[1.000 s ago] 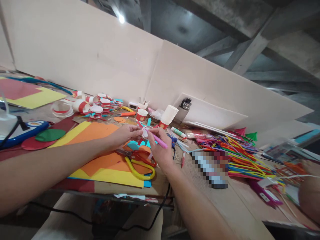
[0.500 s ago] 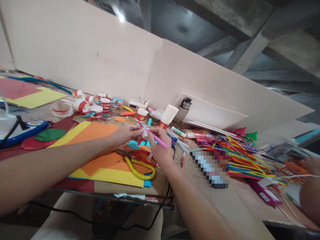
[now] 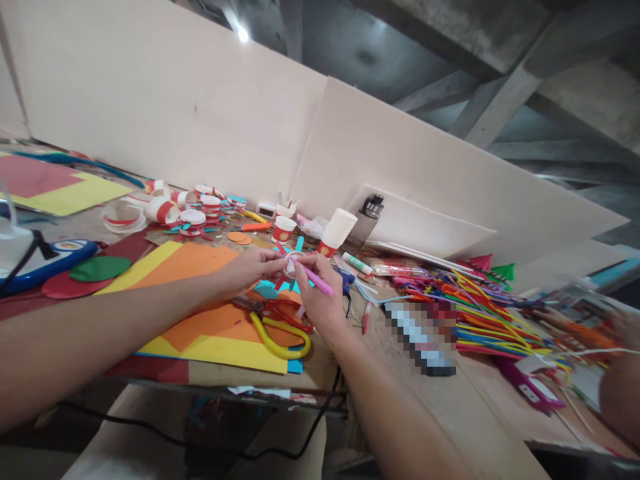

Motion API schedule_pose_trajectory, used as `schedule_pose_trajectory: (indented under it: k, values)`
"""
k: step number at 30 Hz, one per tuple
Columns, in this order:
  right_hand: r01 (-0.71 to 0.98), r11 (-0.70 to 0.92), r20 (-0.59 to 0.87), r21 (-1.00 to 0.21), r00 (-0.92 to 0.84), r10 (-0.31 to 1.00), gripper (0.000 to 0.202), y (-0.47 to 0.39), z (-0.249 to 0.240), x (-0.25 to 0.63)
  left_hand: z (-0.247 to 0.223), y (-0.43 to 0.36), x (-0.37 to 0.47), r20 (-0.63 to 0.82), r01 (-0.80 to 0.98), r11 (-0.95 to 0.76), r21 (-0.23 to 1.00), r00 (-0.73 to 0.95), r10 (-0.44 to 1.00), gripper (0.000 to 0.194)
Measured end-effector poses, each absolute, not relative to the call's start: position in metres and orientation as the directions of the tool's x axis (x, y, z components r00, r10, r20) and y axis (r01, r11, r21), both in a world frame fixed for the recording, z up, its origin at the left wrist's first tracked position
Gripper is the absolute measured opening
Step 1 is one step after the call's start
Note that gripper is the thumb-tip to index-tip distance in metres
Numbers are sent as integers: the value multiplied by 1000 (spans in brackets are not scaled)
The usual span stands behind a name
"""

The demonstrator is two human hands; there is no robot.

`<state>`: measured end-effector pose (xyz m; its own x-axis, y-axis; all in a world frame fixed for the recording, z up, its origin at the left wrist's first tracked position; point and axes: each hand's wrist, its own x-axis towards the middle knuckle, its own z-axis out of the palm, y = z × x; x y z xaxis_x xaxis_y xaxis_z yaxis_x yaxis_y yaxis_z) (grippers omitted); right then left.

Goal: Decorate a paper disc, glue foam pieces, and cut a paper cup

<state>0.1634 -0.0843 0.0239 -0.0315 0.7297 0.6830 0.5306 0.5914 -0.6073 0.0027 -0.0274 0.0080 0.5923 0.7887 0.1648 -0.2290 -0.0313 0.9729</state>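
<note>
hardly moving, the right hand [image 3: 323, 287] still grasps a pen [image 3: 317, 281] at the white piece [image 3: 290, 268] pinched by the left hand [image 3: 255, 268], so marking seems unfinished.

Looking like matt paper on the orange sheet [image 3: 213, 321], the yellow sheet [image 3: 243, 355] and the cup piece [image 3: 290, 269]. Showing smooth plastic on the pink pen [image 3: 319, 279] and, faintly glossy, on the yellow scissor handle [image 3: 263, 339]. Reading as smooth paper on the stacked cups [image 3: 338, 230], matt board on the white panel [image 3: 220, 120], and (far rougher) bare concrete on the ceiling [image 3: 435, 30].
</note>
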Motion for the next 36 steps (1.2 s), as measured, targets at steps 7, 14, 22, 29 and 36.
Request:
schedule_pose_trajectory:
  k: [7,14,22,29,36]
  values:
    - [547,590,684,-594,-41,728,10,-86,26,163,11,-30,3,152,-213,-31,976,580,800,34]
    - [506,587,667,-633,-29,744,11,-84,24,164,8,-27,3,163,-230,-30,973,586,794,33]
    - [522,585,670,-620,-35,741,12,-85,23,165,7,-26,3,172,-230,-40,972,587,791,34]
    - [519,589,677,-620,-26,736,12,-84,23,164,7,-25,2,169,-215,-48,975,591,789,34]
    - [519,587,671,-622,-33,740,12,-84,23,165,7,-25,2,169,-206,-52,977,600,782,35]
